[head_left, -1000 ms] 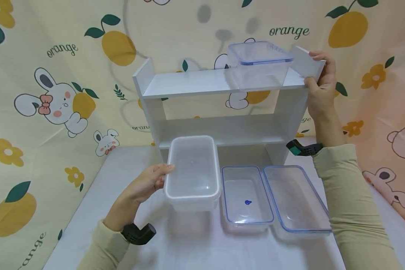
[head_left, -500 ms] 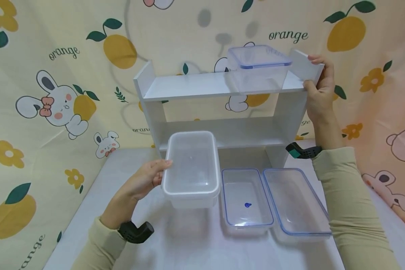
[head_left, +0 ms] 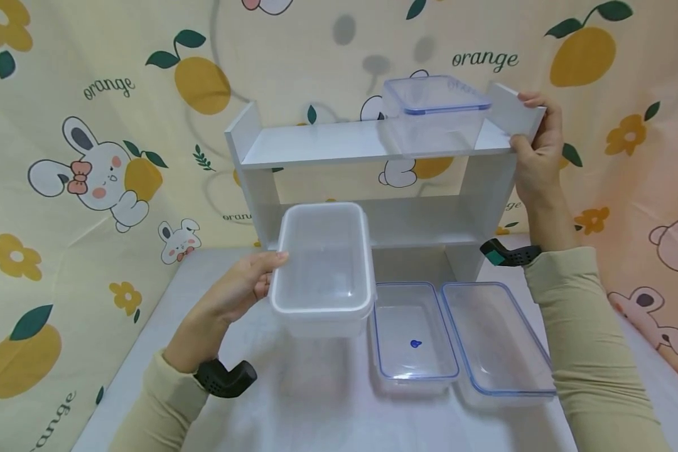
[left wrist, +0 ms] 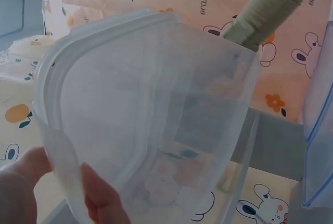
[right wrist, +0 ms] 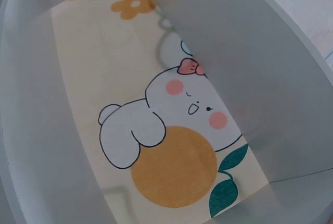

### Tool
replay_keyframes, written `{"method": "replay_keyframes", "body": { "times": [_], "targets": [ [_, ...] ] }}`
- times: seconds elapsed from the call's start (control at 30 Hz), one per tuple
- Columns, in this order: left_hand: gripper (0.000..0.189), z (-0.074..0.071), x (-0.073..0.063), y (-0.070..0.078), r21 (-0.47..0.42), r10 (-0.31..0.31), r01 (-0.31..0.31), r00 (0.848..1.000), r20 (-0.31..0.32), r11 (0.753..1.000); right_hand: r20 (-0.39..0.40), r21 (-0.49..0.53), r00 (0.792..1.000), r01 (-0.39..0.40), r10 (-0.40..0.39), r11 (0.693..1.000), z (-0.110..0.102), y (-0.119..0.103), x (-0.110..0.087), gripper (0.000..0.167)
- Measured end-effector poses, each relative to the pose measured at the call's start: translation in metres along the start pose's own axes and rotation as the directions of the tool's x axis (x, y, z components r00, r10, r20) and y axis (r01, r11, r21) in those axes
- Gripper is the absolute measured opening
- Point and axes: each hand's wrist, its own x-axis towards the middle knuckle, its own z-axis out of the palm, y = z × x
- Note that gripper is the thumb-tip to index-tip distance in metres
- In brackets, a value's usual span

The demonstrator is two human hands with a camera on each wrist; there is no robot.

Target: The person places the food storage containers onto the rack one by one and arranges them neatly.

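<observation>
My left hand (head_left: 234, 285) grips the left rim of a clear food container with a white lid (head_left: 322, 260), thumb on top. The container is held above the table, before the shelf's lower tiers. In the left wrist view, the thumb and a finger pinch the rim of that container (left wrist: 156, 104). My right hand (head_left: 539, 147) holds the raised right end of the white shelf (head_left: 316, 141), fingers over its top edge and thumb at the front. A blue-rimmed lidded container (head_left: 437, 119) sits on the shelf top, left of that hand. The right hand is out of sight in its wrist view.
Two blue-rimmed clear containers, a smaller one (head_left: 409, 314) and a larger one (head_left: 497, 339), stand side by side on the white table (head_left: 407, 424), right of the held container. A printed cloth (head_left: 107, 251) hangs behind the shelf. The right wrist view looks into a shelf compartment (right wrist: 234, 73).
My left hand has raised the white-lidded container a little and brought it nearer the shelf's middle tier. The right hand stays on the shelf end.
</observation>
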Motion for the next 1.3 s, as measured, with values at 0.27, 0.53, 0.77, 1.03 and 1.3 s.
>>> {"method": "replay_keyframes", "body": {
  "times": [0.27, 0.53, 0.77, 1.03, 1.3],
  "targets": [
    [0.050, 0.000, 0.000, 0.010, -0.021, 0.047, -0.047, 0.999, 0.004, 0.999, -0.005, -0.007, 1.000, -0.005, 0.005, 1.000, 0.000, 0.000, 0.000, 0.049],
    [0.055, -0.001, 0.001, 0.017, -0.023, 0.061, -0.060, 0.998, 0.022, 0.998, 0.000, -0.006, 1.000, 0.000, 0.000, 1.000, 0.000, 0.001, 0.000, 0.049],
    [0.052, 0.001, 0.000, 0.027, -0.038, 0.047, -0.047, 0.999, 0.000, 0.998, -0.009, -0.015, 1.000, -0.012, 0.012, 1.000, 0.000, 0.001, 0.001, 0.050],
    [0.055, 0.001, -0.002, 0.039, -0.038, 0.062, -0.062, 0.998, -0.012, 0.997, -0.011, -0.013, 1.000, -0.017, 0.016, 1.000, 0.000, 0.001, 0.000, 0.050],
    [0.054, -0.001, -0.002, 0.045, -0.029, 0.072, -0.072, 0.997, -0.013, 0.997, -0.010, -0.006, 1.000, -0.017, 0.017, 1.000, 0.000, 0.000, 0.000, 0.050]
  ]
}}
